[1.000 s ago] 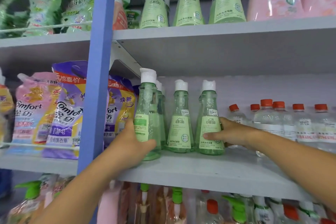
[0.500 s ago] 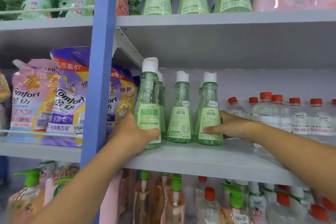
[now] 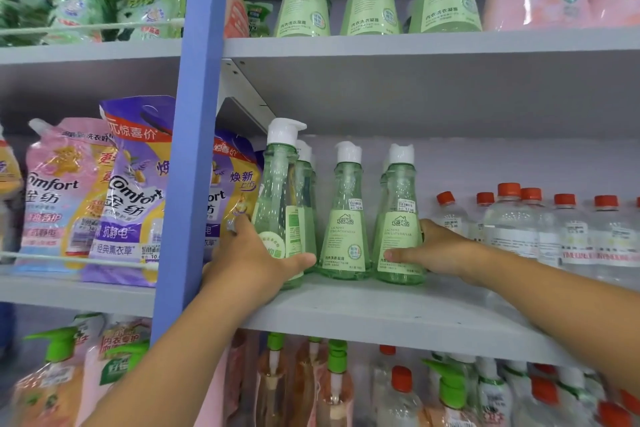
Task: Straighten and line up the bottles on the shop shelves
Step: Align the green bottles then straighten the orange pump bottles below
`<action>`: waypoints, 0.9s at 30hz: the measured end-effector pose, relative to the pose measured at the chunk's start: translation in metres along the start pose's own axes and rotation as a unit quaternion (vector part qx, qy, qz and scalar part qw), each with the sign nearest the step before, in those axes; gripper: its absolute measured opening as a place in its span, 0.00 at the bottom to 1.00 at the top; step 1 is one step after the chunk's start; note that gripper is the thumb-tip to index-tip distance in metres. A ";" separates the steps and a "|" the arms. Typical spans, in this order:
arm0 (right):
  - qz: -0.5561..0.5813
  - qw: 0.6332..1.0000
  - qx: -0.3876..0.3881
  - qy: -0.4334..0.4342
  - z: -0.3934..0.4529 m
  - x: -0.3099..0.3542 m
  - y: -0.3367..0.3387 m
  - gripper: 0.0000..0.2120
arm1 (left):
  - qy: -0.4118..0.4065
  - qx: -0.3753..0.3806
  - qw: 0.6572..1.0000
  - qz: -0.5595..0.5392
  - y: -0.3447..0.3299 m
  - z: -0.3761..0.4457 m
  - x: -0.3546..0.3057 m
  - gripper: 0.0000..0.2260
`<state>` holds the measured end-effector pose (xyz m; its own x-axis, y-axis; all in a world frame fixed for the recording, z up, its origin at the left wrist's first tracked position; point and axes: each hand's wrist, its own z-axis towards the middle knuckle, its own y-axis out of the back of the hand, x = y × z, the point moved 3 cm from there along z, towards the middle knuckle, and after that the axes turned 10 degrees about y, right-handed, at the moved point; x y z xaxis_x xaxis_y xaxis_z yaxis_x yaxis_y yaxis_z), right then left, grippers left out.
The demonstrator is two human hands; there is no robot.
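Left hand [image 3: 254, 262] grips conical green bottle [image 3: 280, 204]; right hand [image 3: 438, 248] grips another [image 3: 398, 218].

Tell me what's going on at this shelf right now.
A person is tidying green pump bottles on the middle shelf. The left hand grips the leftmost bottle, whose label is turned sideways. The right hand holds the rightmost bottle, label facing front. The middle bottle stands untouched between them.

We see three pump bottles [image 3: 346, 218] abreast near the shelf [image 3: 381, 315] front, more behind them, capped bottles [image 3: 519, 222] to their right, pouches [image 3: 131, 191] left beyond the post [image 3: 194, 149].
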<state>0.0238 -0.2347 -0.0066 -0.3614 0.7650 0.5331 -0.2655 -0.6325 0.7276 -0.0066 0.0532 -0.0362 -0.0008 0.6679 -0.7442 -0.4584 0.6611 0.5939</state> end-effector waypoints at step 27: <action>0.045 0.998 0.031 -0.019 0.014 -0.021 0.000 0.25 | -0.008 0.008 0.999 -0.045 -0.003 0.006 0.000 0.24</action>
<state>0.0437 -0.2493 -0.0118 -0.3467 0.7096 0.6135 -0.1768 -0.6917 0.7002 0.0003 0.0532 -0.0358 0.0544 0.6114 -0.7895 -0.4412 0.7240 0.5303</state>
